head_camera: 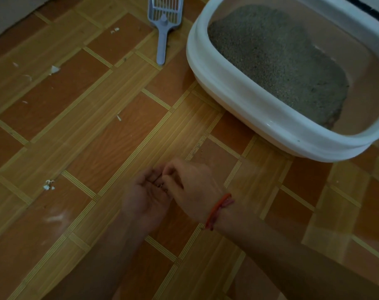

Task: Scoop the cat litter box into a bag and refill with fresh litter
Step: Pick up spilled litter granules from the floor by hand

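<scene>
Your right hand (193, 187) pinches dark specks (160, 185) from your cupped, loosely spread left hand (146, 194); litter box (227, 98) ahead-right of it.

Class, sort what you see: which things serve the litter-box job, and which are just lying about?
For the job:
litter scoop
litter box
grey litter in it

Just lying about:
white scraps
pale powdery smear

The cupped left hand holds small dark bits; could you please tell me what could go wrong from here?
The dark bits lie in the shallowly cupped left hand; the right hand picking there could scatter them on the floor. The scoop lies loose on the floor and might get kicked.
</scene>
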Action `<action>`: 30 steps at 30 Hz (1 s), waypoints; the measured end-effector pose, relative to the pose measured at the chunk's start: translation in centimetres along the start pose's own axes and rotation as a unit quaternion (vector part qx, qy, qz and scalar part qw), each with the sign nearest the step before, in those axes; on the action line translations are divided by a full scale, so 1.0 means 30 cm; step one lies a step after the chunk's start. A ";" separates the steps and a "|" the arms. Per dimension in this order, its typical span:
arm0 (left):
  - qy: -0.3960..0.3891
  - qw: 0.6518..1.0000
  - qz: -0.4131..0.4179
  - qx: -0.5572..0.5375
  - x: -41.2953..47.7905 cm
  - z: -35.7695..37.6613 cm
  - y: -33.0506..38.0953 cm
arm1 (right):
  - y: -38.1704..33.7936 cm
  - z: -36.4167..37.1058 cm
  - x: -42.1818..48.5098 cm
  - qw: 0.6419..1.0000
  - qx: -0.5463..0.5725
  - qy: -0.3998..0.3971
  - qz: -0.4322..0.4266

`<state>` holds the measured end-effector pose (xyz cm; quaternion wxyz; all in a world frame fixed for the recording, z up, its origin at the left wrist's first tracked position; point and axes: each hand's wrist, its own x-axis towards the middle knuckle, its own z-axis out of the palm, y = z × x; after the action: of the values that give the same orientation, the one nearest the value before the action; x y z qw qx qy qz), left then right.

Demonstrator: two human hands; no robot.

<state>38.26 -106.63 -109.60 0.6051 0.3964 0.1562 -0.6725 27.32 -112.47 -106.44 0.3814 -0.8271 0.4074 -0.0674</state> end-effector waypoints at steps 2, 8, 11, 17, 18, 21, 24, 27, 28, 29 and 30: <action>-0.001 1.000 -0.014 0.000 0.006 -0.007 0.001 | 0.002 0.007 -0.007 1.000 -0.008 -0.006 0.001; 0.006 1.000 0.000 -0.028 0.001 0.008 -0.001 | 0.031 -0.037 0.000 1.000 -0.014 0.020 0.020; 0.018 0.999 0.001 -0.028 -0.001 0.011 0.000 | 0.099 -0.077 0.001 0.995 -0.033 0.058 0.067; 0.031 0.999 -0.003 -0.037 -0.010 0.022 0.002 | 0.196 -0.084 -0.039 0.987 -0.078 0.025 0.135; 0.031 0.999 -0.004 -0.037 -0.008 0.021 0.002 | 0.198 -0.078 -0.045 0.988 -0.078 0.017 0.136; 0.031 0.999 -0.005 -0.035 -0.007 0.021 0.000 | 0.190 -0.062 -0.051 0.989 -0.077 0.006 0.128; 0.030 0.999 -0.004 -0.035 -0.007 0.023 -0.001 | 0.177 -0.057 -0.044 0.990 -0.087 0.010 0.113; 0.027 0.999 -0.003 -0.034 -0.006 0.018 -0.001 | 0.174 -0.049 -0.034 0.990 -0.095 0.006 0.105; 0.027 0.999 -0.003 -0.033 -0.005 0.017 -0.001 | 0.175 -0.045 -0.031 0.989 -0.101 0.003 0.105; 0.026 0.999 -0.003 -0.033 -0.005 0.015 -0.001 | 0.177 -0.041 -0.029 0.988 -0.108 0.000 0.107; 0.025 0.999 -0.003 -0.033 -0.005 0.016 0.000 | 0.179 -0.038 -0.027 0.988 -0.114 -0.002 0.108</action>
<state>38.08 -106.85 -109.20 0.6118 0.3928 0.1948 -0.6584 22.98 -114.56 -109.17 0.2904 -0.8164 0.4987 0.0230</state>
